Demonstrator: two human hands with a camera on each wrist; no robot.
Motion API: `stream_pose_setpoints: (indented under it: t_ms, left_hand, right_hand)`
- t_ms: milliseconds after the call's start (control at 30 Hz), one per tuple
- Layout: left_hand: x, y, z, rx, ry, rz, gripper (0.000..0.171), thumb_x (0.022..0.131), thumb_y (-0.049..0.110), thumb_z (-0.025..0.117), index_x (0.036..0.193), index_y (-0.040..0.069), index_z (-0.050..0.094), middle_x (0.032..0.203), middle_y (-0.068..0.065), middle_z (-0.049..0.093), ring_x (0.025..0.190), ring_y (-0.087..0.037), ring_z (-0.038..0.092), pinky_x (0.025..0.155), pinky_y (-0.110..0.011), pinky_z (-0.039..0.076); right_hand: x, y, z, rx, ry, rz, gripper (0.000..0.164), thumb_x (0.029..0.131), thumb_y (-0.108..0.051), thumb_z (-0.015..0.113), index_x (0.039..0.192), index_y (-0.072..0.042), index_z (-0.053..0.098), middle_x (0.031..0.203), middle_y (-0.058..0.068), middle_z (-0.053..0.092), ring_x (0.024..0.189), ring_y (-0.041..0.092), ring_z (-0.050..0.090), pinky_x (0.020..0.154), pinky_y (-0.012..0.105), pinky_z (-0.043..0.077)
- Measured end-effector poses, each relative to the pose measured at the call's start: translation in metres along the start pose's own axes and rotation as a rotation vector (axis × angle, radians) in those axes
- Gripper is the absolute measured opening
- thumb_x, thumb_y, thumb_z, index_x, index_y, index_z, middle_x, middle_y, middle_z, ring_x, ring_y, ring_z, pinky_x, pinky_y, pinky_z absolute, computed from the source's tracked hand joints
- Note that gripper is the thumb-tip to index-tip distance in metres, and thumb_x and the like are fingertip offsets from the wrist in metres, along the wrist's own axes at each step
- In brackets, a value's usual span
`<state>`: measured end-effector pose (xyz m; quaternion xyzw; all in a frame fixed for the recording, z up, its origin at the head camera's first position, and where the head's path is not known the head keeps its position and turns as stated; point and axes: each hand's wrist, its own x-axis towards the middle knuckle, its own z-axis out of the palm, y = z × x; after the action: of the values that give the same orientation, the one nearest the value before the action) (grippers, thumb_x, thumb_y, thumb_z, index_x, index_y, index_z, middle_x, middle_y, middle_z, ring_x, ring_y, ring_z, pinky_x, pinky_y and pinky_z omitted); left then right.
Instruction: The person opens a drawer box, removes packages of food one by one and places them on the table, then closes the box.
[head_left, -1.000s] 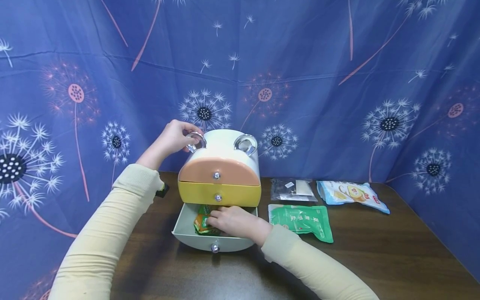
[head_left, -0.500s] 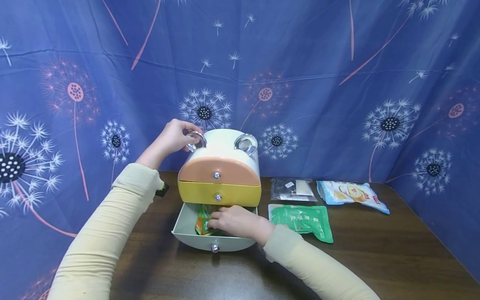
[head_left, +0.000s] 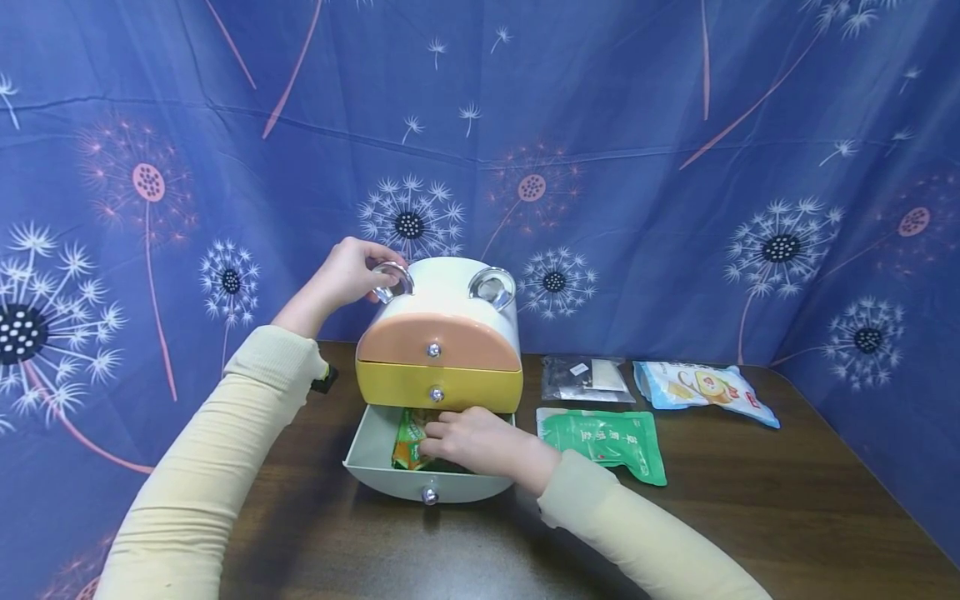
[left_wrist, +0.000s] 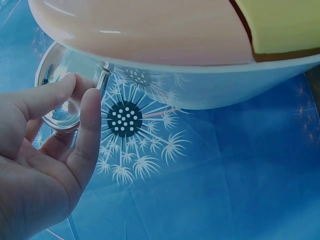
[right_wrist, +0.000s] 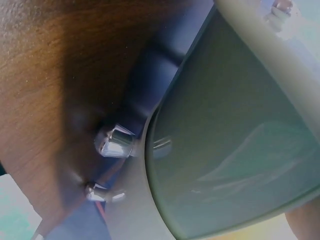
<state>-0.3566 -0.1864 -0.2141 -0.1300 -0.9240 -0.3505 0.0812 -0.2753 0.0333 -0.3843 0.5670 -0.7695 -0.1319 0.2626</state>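
While the left hand [head_left: 348,273] holds a round silver fitting [left_wrist: 59,62], the right hand [head_left: 474,442], grip unclear, partly hides a packet [head_left: 408,443].

room in drawer [head_left: 392,482], left of packet [head_left: 406,443]

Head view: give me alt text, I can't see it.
A person's right grip is at green-and-orange packaging inside a small chest's open bottom drawer. The left grip holds the chest's left chrome ring; three packages lie to the right.

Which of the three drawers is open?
The bottom one, the pale green drawer: it is pulled out, with the right hand inside. The yellow drawer and orange drawer above are closed.
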Motion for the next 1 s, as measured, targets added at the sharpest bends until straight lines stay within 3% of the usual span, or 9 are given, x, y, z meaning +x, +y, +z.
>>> stream_pose_setpoints:
  t_ms: [267,1000]
  left_hand:
    - [-0.001,0.000,0.000,0.003,0.007,0.001,0.021,0.088,0.011,0.067,0.108,0.015,0.070,0.103,-0.009,0.067,0.054,-0.019,0.062,0.053,-0.028,0.052]
    - [0.000,0.000,0.001,0.012,0.011,0.006,0.020,0.088,0.012,0.066,0.108,0.015,0.070,0.102,-0.009,0.068,0.054,-0.018,0.063,0.055,-0.030,0.055]
  right_hand:
    - [-0.003,0.000,-0.006,-0.102,0.081,0.004,0.011,0.095,-0.023,0.052,0.097,-0.029,0.061,0.088,-0.014,0.055,0.078,0.008,0.053,0.056,0.020,0.042]
    - [-0.007,-0.002,-0.022,-0.128,0.118,-0.011,0.007,0.095,-0.024,0.055,0.101,-0.025,0.058,0.091,-0.013,0.056,0.079,0.009,0.053,0.055,0.019,0.040]
